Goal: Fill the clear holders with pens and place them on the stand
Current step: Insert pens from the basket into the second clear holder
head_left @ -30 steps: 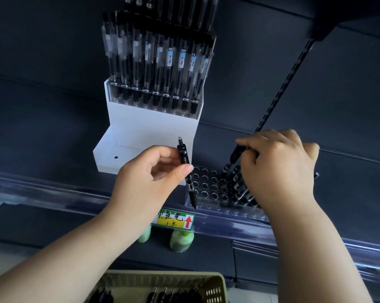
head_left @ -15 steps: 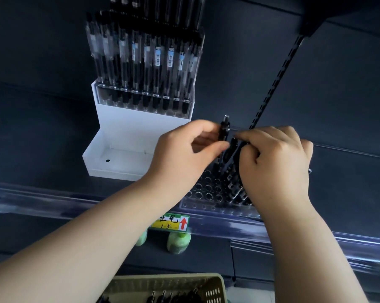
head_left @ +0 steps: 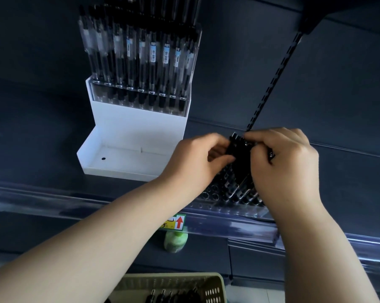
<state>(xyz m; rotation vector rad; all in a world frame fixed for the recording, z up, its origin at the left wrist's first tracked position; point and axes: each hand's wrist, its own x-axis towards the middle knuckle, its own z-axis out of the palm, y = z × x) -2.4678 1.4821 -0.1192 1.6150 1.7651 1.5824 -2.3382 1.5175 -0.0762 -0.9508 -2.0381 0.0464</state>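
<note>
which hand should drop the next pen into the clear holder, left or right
Left, probably. The left hand pinches at the pen bundle just above the clear holder, whose empty holes lie on its side; the right hand grips the bundle over the filled rows.

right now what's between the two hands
In the head view, a bunch of black pens stands between the left hand and right hand, tips in the clear holder; both hands grip it.

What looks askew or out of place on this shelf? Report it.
Only the pens in the clear holder: they lean slanted and bunch at its right side, with its left holes unfilled. The left hand and right hand grip them. Nothing looks damaged or spilled.
</note>
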